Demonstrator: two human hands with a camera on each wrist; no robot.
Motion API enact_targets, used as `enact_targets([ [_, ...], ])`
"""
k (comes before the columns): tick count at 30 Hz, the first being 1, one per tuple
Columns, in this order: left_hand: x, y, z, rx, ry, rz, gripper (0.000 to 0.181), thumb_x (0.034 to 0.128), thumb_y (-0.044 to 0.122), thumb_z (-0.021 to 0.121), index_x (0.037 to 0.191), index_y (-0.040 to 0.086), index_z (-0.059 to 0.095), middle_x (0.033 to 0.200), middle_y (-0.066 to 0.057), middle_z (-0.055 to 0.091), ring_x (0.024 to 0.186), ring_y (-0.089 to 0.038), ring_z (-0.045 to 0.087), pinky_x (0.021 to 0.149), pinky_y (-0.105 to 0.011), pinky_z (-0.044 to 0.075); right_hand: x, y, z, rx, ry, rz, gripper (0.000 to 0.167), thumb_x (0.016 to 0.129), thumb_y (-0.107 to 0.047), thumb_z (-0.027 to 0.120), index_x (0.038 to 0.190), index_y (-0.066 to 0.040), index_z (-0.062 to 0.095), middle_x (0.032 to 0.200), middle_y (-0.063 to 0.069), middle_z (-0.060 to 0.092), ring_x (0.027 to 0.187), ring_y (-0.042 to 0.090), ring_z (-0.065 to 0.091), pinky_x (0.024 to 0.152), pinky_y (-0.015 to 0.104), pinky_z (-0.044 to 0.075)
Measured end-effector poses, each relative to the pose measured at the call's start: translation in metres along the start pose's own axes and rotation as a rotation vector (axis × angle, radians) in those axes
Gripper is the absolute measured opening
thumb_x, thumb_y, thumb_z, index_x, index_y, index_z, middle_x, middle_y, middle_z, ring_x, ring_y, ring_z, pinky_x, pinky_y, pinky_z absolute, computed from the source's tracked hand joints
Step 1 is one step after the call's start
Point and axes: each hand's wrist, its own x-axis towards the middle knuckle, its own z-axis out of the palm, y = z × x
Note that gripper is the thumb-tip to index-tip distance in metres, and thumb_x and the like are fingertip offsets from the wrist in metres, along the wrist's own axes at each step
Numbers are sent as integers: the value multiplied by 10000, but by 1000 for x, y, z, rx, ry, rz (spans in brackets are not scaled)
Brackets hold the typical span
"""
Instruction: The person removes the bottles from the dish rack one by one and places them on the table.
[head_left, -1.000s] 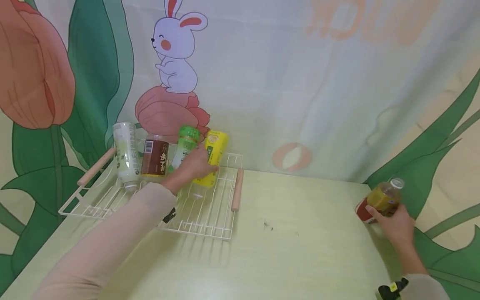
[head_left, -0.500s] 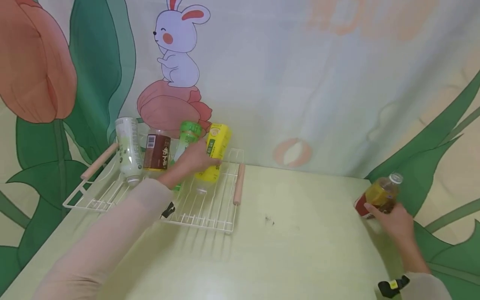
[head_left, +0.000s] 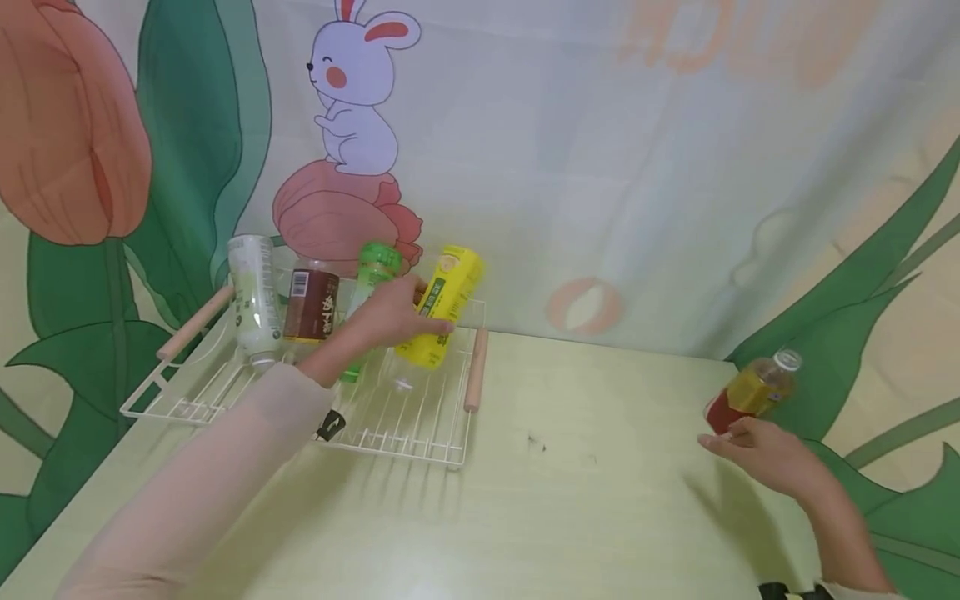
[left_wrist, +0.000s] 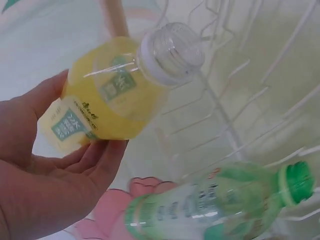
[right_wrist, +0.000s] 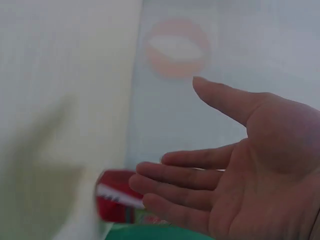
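Note:
My left hand (head_left: 386, 315) grips a bottle with a yellow label (head_left: 446, 304), tilted over the right part of a white wire rack (head_left: 420, 454). In the left wrist view, its clear neck points to the right, between thumb and fingers. Beside it on the rack lies a green-capped bottle (left_wrist: 200, 205), partly covered by my hand in the head view. At the far right, my right hand (head_left: 772, 454) holds nothing, its fingers extended in the right wrist view. Just beyond it is a bottle with a red and yellow label (head_left: 750, 392), leaning toward the backdrop.
A white bottle (head_left: 257, 292) and a brown-labelled bottle (head_left: 312, 302) lie at the rack's left. Wooden handles (head_left: 476, 371) run along the rack's sides. The pale table (head_left: 585, 500) meets a printed cloth backdrop (head_left: 562, 167) at its back edge.
My right hand has let go of the red and yellow bottle and drawn back toward me. My left hand has shifted the yellow bottle slightly right and tilted it more.

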Motion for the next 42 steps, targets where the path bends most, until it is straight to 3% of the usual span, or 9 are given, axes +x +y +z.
enact_targets([
  [6,-15,21,4,42,-27,88,660,884,316,887,1377,24,560,1215,-120,685,975,-242,738,812,-382,626,-7,-66,2,-3,53,-174,775,1061,-511,609,1459,141,478,1408,355,581,1266,535,582,955,621,537],
  [10,-22,37,7,99,14,151,633,879,297,894,1376,55,585,1191,-88,698,1004,-242,712,842,-397,621,-6,-112,0,-27,139,-282,765,1046,-493,647,1491,104,475,1444,329,569,1282,531,573,996,645,509],
  [17,-33,54,15,266,67,249,591,871,307,894,1356,96,631,1156,-16,688,993,-201,654,881,-378,592,1,-179,0,-90,285,-420,864,989,-529,719,1586,6,395,1572,238,466,1420,456,467,1100,660,430],
  [20,-38,61,19,336,78,300,556,869,267,876,1348,95,654,1160,-15,680,986,-203,642,894,-381,579,5,-203,0,-105,305,-489,902,954,-478,786,1620,-49,356,1621,183,409,1478,411,401,1130,640,417],
  [24,-43,69,26,463,78,338,515,865,270,856,1322,111,677,1160,-10,660,998,-217,606,891,-388,552,11,-232,4,-136,344,-630,942,882,-364,889,1605,-32,383,1621,163,401,1474,387,387,1137,599,429],
  [29,-48,74,36,547,58,385,519,866,323,854,1314,125,682,1187,-11,645,1032,-236,582,917,-403,522,18,-257,18,-258,435,-750,866,820,-293,947,1506,4,510,1500,164,525,1378,372,482,1130,568,426],
  [34,-48,73,41,537,82,410,500,858,323,868,1288,131,700,1159,8,635,1016,-220,554,895,-387,500,23,-271,30,-368,494,-753,714,810,-253,955,1389,-6,618,1361,131,633,1285,339,550,1096,554,447],
  [42,-49,72,41,468,86,461,455,836,265,896,1223,111,713,1101,14,635,1008,-221,554,869,-383,506,28,-277,38,-375,488,-772,645,819,-217,946,1337,-1,626,1276,117,669,1228,328,586,1070,530,470],
])
